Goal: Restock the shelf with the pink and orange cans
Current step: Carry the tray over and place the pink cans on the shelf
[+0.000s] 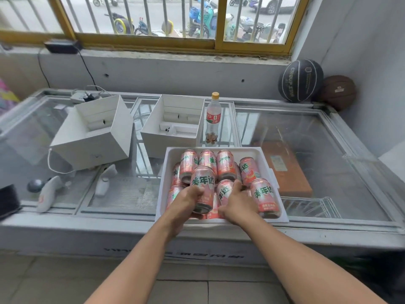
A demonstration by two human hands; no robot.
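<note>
Both hands reach into a white foam tray (pixel 252 150) that sits on the glass lid of a chest freezer (pixel 317 154), near its front edge. The tray is full of pink cans (pixel 225 164) with green lettering, lying on their sides in a loose heap. The left hand (pixel 188 201) grips one can (pixel 202 179) from the left, fingers curled round its lower half, and this can lies on top of the others. The right hand (pixel 237 201) has its fingers curled round a neighbouring can (pixel 224 190) just beside the first. Behind the tray stands a plastic bottle (pixel 213 121) with a yellow cap, next to two open white boxes (pixel 175 128). Two basketballs (pixel 300 80) rest in the far right corner under the barred window (pixel 153 18)
</note>
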